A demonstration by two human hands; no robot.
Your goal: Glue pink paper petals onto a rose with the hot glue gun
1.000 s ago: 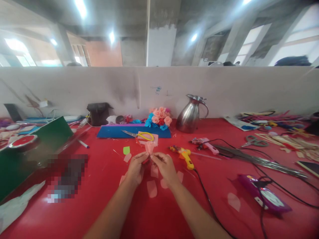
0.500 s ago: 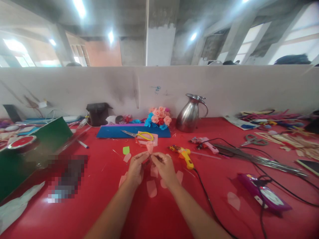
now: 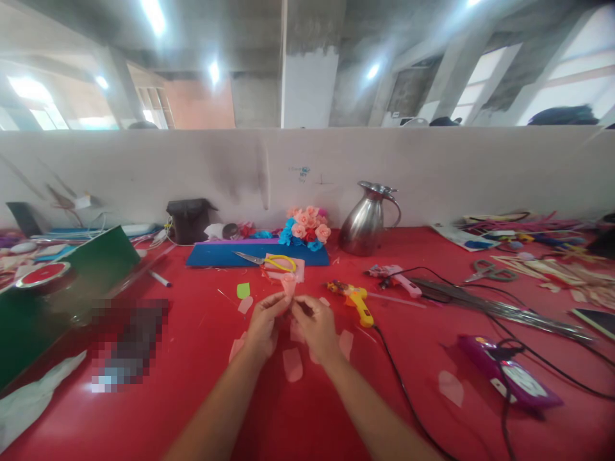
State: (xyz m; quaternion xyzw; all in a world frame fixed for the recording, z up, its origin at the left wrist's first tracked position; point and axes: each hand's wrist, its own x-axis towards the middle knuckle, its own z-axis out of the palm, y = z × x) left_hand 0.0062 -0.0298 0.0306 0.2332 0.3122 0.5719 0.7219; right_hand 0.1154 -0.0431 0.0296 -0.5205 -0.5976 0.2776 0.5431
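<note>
A small pink paper flower [image 3: 288, 283] stands upright between my fingertips, its base pinched from both sides. My left hand [image 3: 265, 323] is closed on it from the left. From the right, the thumb and fingers of my right hand [image 3: 314, 323] pinch near the same base, partly hidden. Around and under my hands lie loose pink paper petals [image 3: 293, 365]. Just beyond the flower are yellow-handled scissors [image 3: 278, 261] on a pink paper sheet [image 3: 298, 271]. To the right rests a yellow glue gun [image 3: 358, 304].
Paper flowers [image 3: 310, 227] sit on a blue board [image 3: 216, 254] at the back, beside a steel jug [image 3: 364, 221]. A pink glue gun [image 3: 401, 280], grey scissors [image 3: 491, 270] and a purple power strip [image 3: 514, 374] with black cords lie right. A green board [image 3: 96, 282] stands left.
Both hands stay in the same place with the pink paper flower. The fingers of my right hand have shifted slightly at its base.
</note>
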